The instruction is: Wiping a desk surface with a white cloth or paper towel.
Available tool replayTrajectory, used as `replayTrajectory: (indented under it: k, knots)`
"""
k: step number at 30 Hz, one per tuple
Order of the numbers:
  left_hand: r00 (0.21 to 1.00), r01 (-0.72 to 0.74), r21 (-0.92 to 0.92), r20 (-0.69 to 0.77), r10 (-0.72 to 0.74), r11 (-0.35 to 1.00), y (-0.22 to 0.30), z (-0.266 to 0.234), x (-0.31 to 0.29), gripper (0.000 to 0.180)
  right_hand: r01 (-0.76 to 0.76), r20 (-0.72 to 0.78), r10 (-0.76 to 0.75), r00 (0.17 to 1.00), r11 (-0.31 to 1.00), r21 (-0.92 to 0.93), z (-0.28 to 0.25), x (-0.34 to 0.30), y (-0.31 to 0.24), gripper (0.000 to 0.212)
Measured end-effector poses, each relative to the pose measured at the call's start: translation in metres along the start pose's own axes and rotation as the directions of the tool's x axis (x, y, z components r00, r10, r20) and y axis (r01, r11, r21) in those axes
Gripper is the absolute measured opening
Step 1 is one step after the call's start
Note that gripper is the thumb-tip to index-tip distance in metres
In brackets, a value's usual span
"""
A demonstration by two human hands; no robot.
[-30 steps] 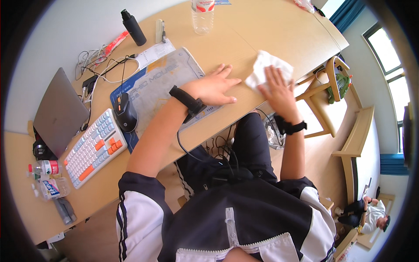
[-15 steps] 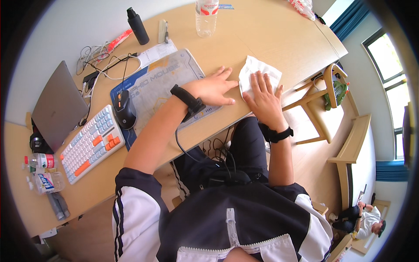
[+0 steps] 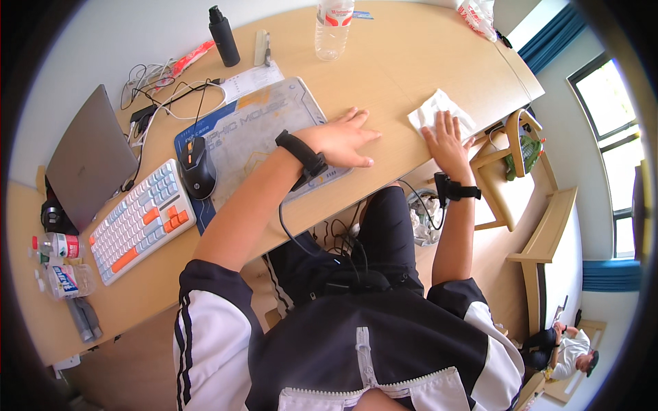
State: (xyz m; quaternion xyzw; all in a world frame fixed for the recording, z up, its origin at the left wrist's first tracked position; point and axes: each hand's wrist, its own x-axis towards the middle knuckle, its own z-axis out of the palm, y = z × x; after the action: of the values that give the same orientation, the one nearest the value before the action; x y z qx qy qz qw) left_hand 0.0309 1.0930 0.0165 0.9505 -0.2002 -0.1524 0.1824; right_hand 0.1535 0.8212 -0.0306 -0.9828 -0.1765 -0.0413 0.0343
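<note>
A crumpled white tissue lies on the wooden desk near its right front edge. The outstretched fingers of my right hand press flat on its near part, and its far part shows beyond them. My left hand rests palm down with spread fingers and nothing in it, at the right edge of a grey and blue mouse pad. Both wrists wear black bands. A black mouse sits on the pad's left side.
Left of the pad are a white keyboard, a laptop and plastic bottles. A clear bottle and a black bottle stand at the back. A chair and a waste bin are right of my legs; a seated person is farther off.
My right hand and the tissue under it have moved right along the desk, toward the edge. The left hand stays spread on the desk, almost unmoved. The bin has come into sight.
</note>
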Motion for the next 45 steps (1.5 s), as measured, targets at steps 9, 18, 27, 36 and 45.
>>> replayTrajectory:
  k: [9,18,27,36,45]
  knots:
    - [1.0,0.007,0.014,0.001,-0.007,1.0,-0.002,0.001,0.0,0.074,0.285,-0.085,-0.284,0.955,0.958,0.0,-0.002,-0.051,-0.06,0.073]
    - [0.999,-0.025,0.038,-0.023,0.026,0.999,-0.001,0.001,0.005,0.073,-0.082,0.053,0.082,0.995,0.997,-0.017,-0.004,0.034,0.024,0.08]
    - [0.999,-0.022,0.019,-0.03,0.023,1.0,-0.003,0.003,0.001,0.073,0.322,-0.104,-0.323,0.941,0.946,-0.029,0.002,-0.048,-0.076,0.07]
    - [1.0,-0.012,0.028,-0.017,0.012,1.0,-0.001,0.003,0.003,0.074,0.095,0.008,-0.095,0.995,0.995,0.013,-0.008,-0.023,0.006,0.073]
    - [1.0,0.011,-0.002,-0.005,-0.011,1.0,0.001,0.0,-0.002,0.073,0.113,0.021,-0.112,0.993,0.994,-0.015,-0.005,-0.003,-0.04,0.076]
